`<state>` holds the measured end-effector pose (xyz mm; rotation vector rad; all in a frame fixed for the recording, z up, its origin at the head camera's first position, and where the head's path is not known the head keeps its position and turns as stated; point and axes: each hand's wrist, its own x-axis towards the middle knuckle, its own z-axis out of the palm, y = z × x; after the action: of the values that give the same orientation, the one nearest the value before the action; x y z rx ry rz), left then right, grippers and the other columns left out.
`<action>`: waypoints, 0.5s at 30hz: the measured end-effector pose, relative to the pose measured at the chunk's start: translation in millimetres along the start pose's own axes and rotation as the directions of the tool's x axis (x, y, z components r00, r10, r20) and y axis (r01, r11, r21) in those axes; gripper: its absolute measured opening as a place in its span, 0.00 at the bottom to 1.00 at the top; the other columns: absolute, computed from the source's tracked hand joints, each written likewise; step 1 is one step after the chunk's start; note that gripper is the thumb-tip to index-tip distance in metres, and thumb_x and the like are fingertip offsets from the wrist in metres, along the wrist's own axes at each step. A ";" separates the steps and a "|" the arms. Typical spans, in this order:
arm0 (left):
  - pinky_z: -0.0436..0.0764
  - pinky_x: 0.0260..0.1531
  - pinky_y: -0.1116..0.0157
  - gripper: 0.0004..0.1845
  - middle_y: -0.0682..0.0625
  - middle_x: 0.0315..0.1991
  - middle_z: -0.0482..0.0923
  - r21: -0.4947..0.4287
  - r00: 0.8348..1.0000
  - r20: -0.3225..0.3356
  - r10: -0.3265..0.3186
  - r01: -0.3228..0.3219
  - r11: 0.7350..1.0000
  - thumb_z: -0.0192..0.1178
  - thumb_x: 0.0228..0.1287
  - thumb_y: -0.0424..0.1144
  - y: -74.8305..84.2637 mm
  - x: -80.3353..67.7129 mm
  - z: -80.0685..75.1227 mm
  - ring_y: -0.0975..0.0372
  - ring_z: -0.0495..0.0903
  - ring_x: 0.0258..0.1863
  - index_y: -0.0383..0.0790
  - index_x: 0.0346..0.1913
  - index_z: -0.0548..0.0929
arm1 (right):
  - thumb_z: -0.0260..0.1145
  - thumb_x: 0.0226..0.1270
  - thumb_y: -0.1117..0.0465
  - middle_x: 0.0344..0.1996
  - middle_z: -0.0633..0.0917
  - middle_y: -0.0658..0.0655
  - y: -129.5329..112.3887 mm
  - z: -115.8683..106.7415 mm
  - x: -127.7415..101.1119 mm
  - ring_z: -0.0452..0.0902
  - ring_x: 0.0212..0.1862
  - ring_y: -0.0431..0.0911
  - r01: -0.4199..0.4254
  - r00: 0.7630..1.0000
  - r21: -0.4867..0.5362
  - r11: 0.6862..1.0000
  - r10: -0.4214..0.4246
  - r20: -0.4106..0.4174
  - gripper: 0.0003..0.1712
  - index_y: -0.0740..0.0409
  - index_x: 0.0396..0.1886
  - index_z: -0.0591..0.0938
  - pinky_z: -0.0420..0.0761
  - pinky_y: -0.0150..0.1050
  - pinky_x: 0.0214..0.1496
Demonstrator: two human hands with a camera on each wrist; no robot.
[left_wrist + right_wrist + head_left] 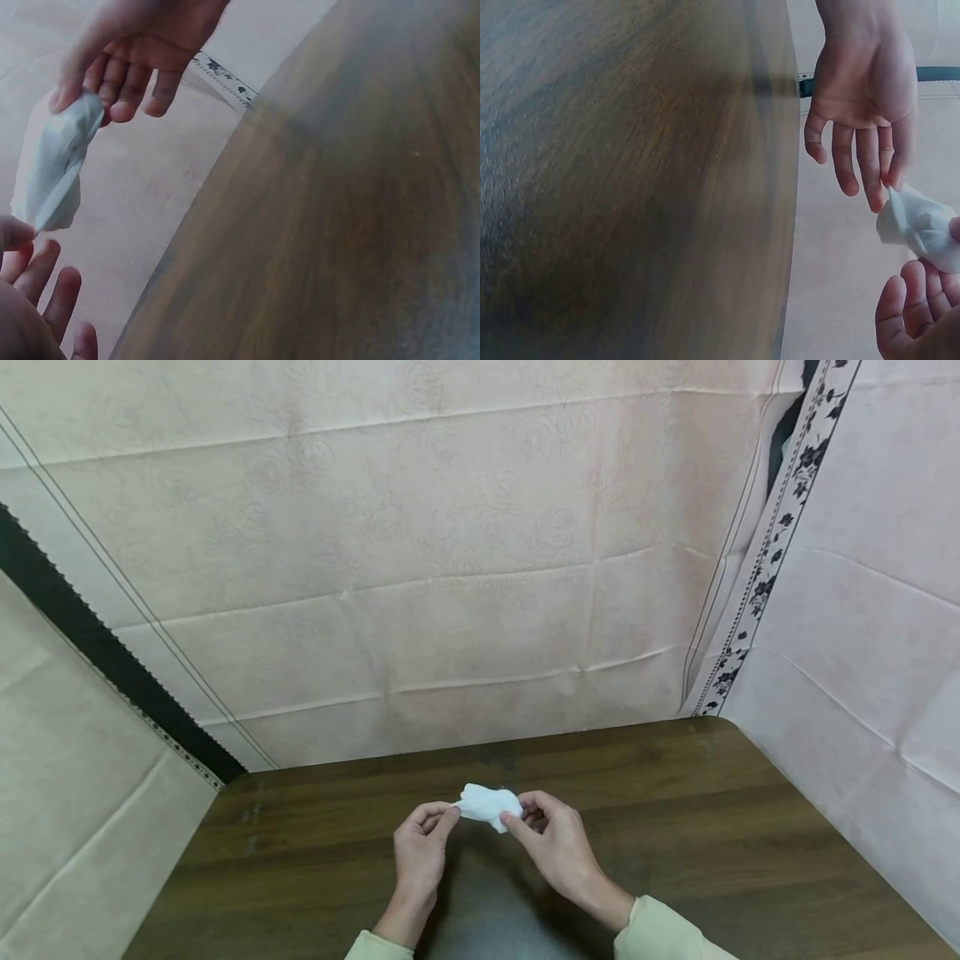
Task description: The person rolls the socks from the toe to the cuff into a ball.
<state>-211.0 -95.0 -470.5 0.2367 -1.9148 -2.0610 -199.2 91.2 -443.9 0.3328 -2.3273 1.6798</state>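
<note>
A small crumpled white tissue (487, 804) is held just above the dark wooden table (712, 827), between both hands. My left hand (448, 814) pinches its left end with thumb and forefinger. My right hand (513, 817) pinches the right end the same way. In the left wrist view the tissue (52, 172) hangs between my left hand (19, 236) at the bottom and the right hand (64, 97) at the top. The right wrist view shows the tissue (919, 225) at the right edge, the left hand (891, 187) above it and my right hand (949, 240) below.
Pale patterned cloth (450, 568) hangs behind the table and on both sides. A black floral border strip (757, 585) runs down at the right and a black band (90, 643) at the left. The table's far edge (480, 747) meets the cloth.
</note>
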 end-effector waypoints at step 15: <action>0.79 0.39 0.62 0.05 0.47 0.32 0.87 -0.179 0.984 0.149 -0.099 0.126 0.976 0.59 0.72 0.31 5.1 5.3 -14.0 0.58 0.85 0.35 0.44 0.37 0.79 | 0.74 0.64 0.59 0.29 0.82 0.50 -3.7 0.5 -1.3 0.76 0.34 0.45 -0.037 0.999 0.058 0.998 0.035 0.029 0.08 0.58 0.38 0.85 0.78 0.35 0.35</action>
<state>-210.6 -110.3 -466.2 0.1642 -1.8046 -2.3745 -196.8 89.7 -441.2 0.3295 -2.3208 1.7736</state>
